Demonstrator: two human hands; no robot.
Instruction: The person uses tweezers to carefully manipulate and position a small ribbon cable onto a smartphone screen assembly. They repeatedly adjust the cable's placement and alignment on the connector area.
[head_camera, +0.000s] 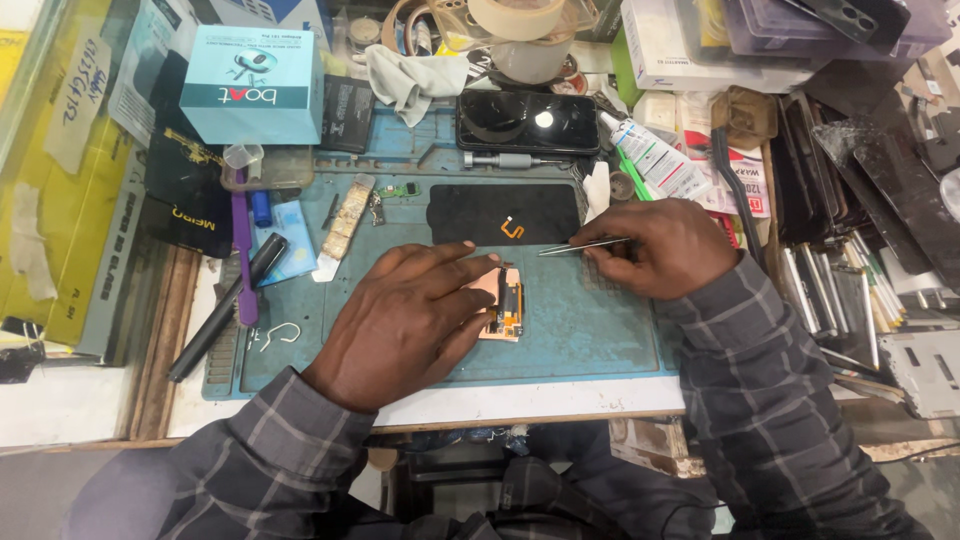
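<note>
My left hand (405, 318) lies flat on the blue work mat (590, 330), its fingers pressing down a small copper-coloured phone part with a circuit board (505, 305). My right hand (665, 245) pinches a pair of metal tweezers (580, 246), whose tips point left, just above and to the right of that part. A black rectangular phone panel (470, 212) carrying a small orange flex piece (512, 229) lies on the mat just beyond both hands.
A dark phone (527, 122), a metal screwdriver (505, 159) and a glue tube (655, 158) lie at the back. A light-blue box (255, 85) stands at the back left. A black pen (225, 308) and purple tool (242, 250) rest at left; tools crowd the right.
</note>
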